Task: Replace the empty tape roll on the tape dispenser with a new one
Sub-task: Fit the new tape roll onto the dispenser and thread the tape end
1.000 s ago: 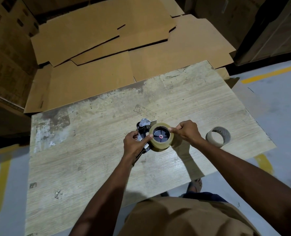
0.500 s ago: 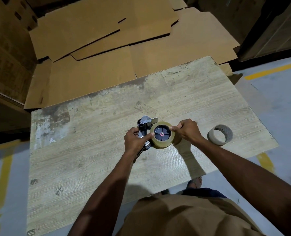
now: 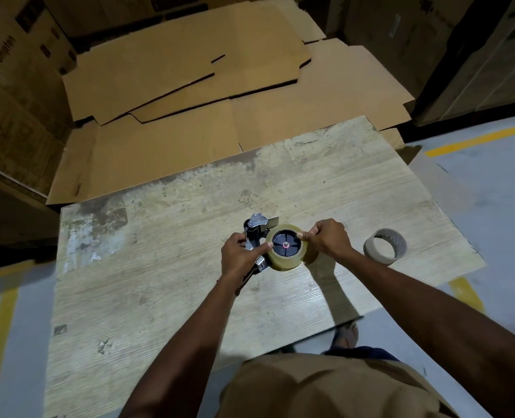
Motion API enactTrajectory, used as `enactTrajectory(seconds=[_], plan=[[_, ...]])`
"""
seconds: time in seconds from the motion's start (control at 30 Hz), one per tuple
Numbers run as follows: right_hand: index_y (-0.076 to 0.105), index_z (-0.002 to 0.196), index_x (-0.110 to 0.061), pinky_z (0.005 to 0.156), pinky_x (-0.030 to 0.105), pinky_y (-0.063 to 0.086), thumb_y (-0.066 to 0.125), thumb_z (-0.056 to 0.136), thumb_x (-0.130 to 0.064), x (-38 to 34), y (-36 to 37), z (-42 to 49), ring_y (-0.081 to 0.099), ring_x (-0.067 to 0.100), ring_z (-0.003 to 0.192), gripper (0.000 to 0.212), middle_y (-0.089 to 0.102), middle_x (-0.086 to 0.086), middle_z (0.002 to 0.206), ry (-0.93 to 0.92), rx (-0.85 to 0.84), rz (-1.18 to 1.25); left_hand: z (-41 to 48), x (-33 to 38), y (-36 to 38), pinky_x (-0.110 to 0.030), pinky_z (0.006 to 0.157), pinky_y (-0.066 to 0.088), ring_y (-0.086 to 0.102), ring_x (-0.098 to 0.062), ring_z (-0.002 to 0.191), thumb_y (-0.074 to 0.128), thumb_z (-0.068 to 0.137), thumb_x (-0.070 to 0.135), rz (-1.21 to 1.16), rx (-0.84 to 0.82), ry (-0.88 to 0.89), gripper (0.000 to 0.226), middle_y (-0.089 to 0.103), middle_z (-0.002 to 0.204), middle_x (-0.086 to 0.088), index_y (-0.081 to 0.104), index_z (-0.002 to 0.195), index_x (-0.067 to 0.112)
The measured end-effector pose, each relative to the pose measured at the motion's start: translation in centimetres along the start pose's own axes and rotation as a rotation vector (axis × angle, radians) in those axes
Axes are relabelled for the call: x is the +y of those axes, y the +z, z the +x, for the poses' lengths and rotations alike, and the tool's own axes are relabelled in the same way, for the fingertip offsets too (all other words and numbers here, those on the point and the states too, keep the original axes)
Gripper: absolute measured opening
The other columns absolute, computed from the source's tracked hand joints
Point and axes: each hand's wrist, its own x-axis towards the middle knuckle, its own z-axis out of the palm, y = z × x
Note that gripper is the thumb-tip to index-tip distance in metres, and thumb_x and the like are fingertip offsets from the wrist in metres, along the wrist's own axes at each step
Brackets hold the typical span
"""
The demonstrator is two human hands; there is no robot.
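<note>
Seating the new tape roll [image 3: 287, 251] on the dispenser [image 3: 254, 233]: both hands' grips pinch it; next, thread its free end.

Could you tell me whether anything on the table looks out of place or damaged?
Nothing stands out. The empty core lies apart near the table's right edge; the new roll sits on the dispenser.

Both bare forearms reach forward; the left hand [image 3: 240, 257] and right hand [image 3: 328, 239] curl inward, fingers pinched.
</note>
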Motion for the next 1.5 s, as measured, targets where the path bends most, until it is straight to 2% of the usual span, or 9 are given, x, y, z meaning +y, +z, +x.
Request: enactTrajectory(seconds=[0.23, 0.4, 0.53, 0.7, 0.8, 0.93, 1.2, 1.4, 1.5], plan=[[0.074, 0.075, -0.017, 0.065, 0.030, 0.053, 0.077, 0.090, -0.039, 0.6, 0.6, -2.0, 0.071, 0.014, 0.072, 0.027, 0.075, -0.002, 0.072, -0.154, 0.047, 0.035, 0.4, -1.0, -2.8, -0.028, 0.087, 0.054, 0.068, -0.009, 0.100, 0.072, 0.083, 0.065, -0.060, -0.072, -0.055, 0.058, 0.073, 0.108, 0.006, 0.073, 0.114, 0.017], [0.078, 0.086, -0.012, 0.076, 0.039, 0.057, 0.068, 0.096, -0.037, 0.7, 0.8, -2.7, 0.070, 0.019, 0.081, 0.029, 0.078, 0.004, 0.086, -0.189, 0.066, 0.012, 0.0, -2.6, -5.1, -0.025, 0.067, 0.045, 0.065, -0.015, 0.077, 0.070, 0.087, 0.061, 0.038, -0.082, -0.028, 0.052, 0.072, 0.086, 0.000, 0.069, 0.080, 0.010], [0.079, 0.093, -0.011, 0.080, 0.041, 0.060, 0.072, 0.094, -0.033, 1.1, 0.7, -2.8, 0.074, 0.019, 0.081, 0.023, 0.079, 0.004, 0.087, -0.195, 0.032, 0.032, 0.0, -3.4, -5.9, -0.030, 0.059, 0.030, 0.047, -0.019, 0.058, 0.065, 0.083, 0.074, 0.205, -0.234, -0.126, 0.065, 0.047, 0.062, -0.004, 0.048, 0.061, 0.015], [0.079, 0.100, -0.010, 0.080, 0.044, 0.063, 0.081, 0.088, -0.030, 1.3, 0.8, -2.8, 0.076, 0.018, 0.080, 0.023, 0.079, 0.003, 0.089, -0.177, 0.021, 0.092, -0.1, -3.4, -6.8, -0.032, 0.064, 0.030, 0.050, -0.018, 0.063, 0.081, 0.065, 0.074, 0.243, -0.419, -0.207, 0.066, 0.051, 0.067, -0.005, 0.051, 0.063, 0.016], [0.079, 0.095, -0.012, 0.079, 0.045, 0.064, 0.080, 0.089, -0.028, 1.5, 0.7, -2.6, 0.076, 0.017, 0.075, 0.017, 0.079, 0.001, 0.083, -0.149, 0.019, 0.129, -0.2, -2.4, -7.0, -0.031, 0.066, 0.039, 0.061, -0.019, 0.068, 0.084, 0.055, 0.077, 0.145, -0.369, -0.134, 0.070, 0.067, 0.072, -0.004, 0.066, 0.075, 0.013], [0.078, 0.098, -0.011, 0.078, 0.030, 0.058, 0.072, 0.095, -0.029, 0.7, -0.1, -3.3, 0.073, 0.013, 0.079, 0.019, 0.079, 0.002, 0.091, -0.182, 0.151, 0.135, -1.0, 0.5, -7.2, -0.028, 0.055, 0.050, 0.067, -0.018, 0.053, 0.082, 0.081, 0.052, 0.081, -0.281, 0.017, 0.050, 0.072, 0.061, -0.010, 0.075, 0.081, 0.002], [0.080, 0.099, -0.021, 0.072, 0.013, 0.053, 0.071, 0.097, -0.031, -4.5, -1.9, -5.8, 0.070, -0.001, 0.087, 0.014, 0.077, -0.014, 0.091, -0.372, 0.400, 0.444, -3.0, 4.5, -4.8, -0.015, 0.044, 0.031, 0.053, -0.008, 0.048, 0.081, 0.083, 0.047, 0.391, 0.083, 0.456, 0.034, 0.061, 0.056, 0.004, 0.073, 0.072, 0.015], [0.082, 0.101, -0.021, 0.072, 0.010, 0.052, 0.075, 0.094, -0.026, -6.2, -1.8, -6.4, 0.071, -0.005, 0.084, 0.011, 0.078, -0.014, 0.089, -0.349, 0.366, 0.498, -3.9, 4.3, -2.4, -0.028, 0.075, 0.059, 0.070, -0.014, 0.084, 0.082, 0.086, 0.026, 0.324, 0.236, 0.740, 0.042, 0.077, 0.103, -0.001, 0.071, 0.125, 0.013], [0.082, 0.101, -0.020, 0.077, 0.016, 0.056, 0.076, 0.093, -0.026, -5.3, -1.6, -6.7, 0.072, -0.006, 0.084, 0.011, 0.079, -0.012, 0.089, -0.296, 0.334, 0.496, -3.8, 3.5, -2.0, -0.032, 0.055, 0.054, 0.059, -0.014, 0.067, 0.081, 0.088, 0.023, 0.393, 0.238, 0.832, 0.035, 0.066, 0.079, -0.001, 0.073, 0.121, 0.015]])
